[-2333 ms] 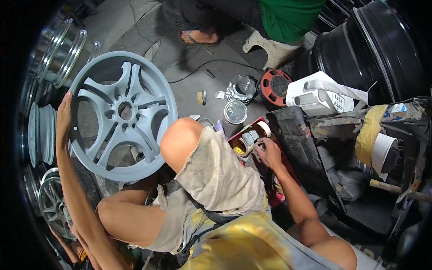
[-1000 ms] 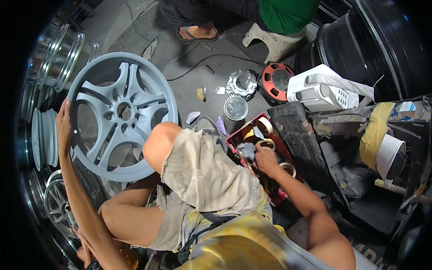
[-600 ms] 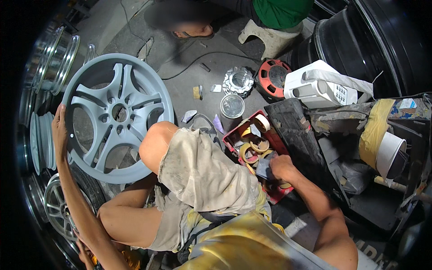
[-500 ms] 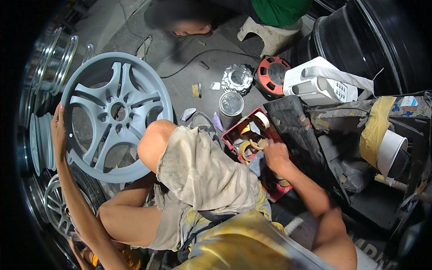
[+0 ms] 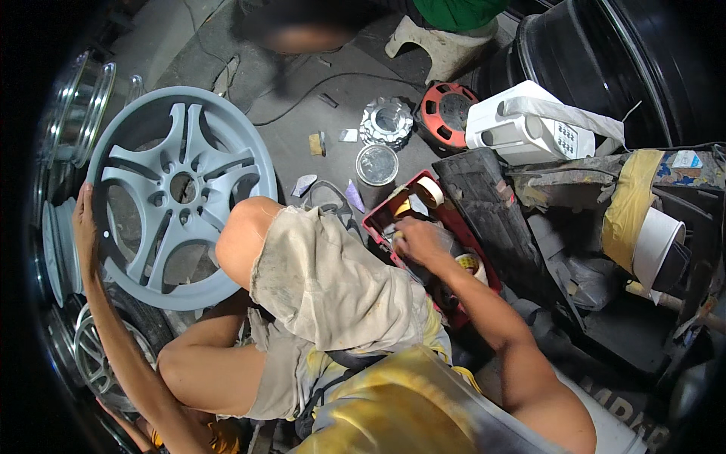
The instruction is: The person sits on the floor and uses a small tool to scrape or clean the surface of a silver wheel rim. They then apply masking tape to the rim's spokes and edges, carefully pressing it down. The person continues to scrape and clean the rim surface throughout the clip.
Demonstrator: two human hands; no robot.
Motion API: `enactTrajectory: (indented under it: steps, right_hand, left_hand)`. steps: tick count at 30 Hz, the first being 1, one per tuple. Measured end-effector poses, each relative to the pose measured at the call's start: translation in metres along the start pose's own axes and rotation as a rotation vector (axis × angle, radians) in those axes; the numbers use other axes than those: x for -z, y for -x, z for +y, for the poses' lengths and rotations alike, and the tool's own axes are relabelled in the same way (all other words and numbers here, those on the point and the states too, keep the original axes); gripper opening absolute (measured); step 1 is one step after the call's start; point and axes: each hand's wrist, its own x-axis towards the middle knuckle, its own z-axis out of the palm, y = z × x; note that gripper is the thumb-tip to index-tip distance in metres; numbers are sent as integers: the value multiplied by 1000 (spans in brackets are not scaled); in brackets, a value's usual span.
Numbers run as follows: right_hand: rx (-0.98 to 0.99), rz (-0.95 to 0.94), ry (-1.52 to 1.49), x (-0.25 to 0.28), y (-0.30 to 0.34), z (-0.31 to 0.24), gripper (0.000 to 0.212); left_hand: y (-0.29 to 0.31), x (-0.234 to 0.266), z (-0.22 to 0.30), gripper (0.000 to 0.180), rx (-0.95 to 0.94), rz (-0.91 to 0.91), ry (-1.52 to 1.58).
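A grey alloy wheel [image 5: 261,155] leans in front of me at the left, its spoked face toward me, close by my raised knee. My left hand [image 5: 85,227] holds its outer left edge, fingers lying along the rim. In a red toolbox [image 5: 370,225] beside my thigh is my right hand [image 5: 420,240], its fingers curled; what they hold, if anything, is hidden. Around that hand lie a white tape roll [image 5: 429,192] and another tape roll [image 5: 470,263]. My hand and forearm cover part of the box's contents.
Ahead are a round tin [image 5: 376,165], a silver lobed part [image 5: 386,121], a red cable reel [image 5: 448,110] and a white case [image 5: 522,125]. A black lid [image 5: 473,189] stands beside the toolbox. Someone in a green garment [image 5: 461,11] is near a stool [image 5: 435,45]. Other wheels [image 5: 102,367] crowd the left.
My right hand has moved left and slightly away from me inside the toolbox, uncovering a tape roll. My left hand stays on the wheel. The whole view has shifted slightly.
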Motion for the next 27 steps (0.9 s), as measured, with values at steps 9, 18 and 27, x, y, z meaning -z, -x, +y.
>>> enactTrajectory:
  steps: [9,18,27]
  right_hand:
    - [-186,-242,57,106,67,52,30]
    - [66,-395,533,32,133,33,23]
    - [-132,-328,591,-10,145,47,18]
  left_hand:
    - [-7,-3,-2,57,35,-3,-64]
    - [11,6,-20,56,7,55,4]
    - [25,-12,35,56,108,-26,236]
